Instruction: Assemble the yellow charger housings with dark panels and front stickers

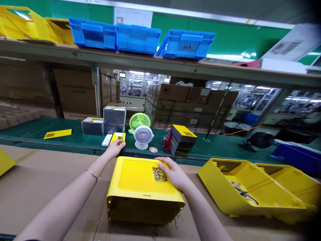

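A yellow plastic housing (135,174) with a printed code on its top face lies on the cardboard-covered bench, its open side facing me. My right hand (173,172) rests on its far right corner, thumb near the code and fingers over the back edge. Farther off, my left hand (116,147) reaches to a small yellow card with black print (119,136) on the green shelf; its fingers touch the card's near edge, and whether they pinch it is unclear. A white block (107,140) lies just left of the card.
Two small fans, green (139,121) and white (143,135), stand beyond the housing. A card stack (183,140) is beside red strands (167,142). Open yellow housings (225,194) lie right. Wrapped stacks (114,120) stand at back left, under a shelf with blue bins (137,38).
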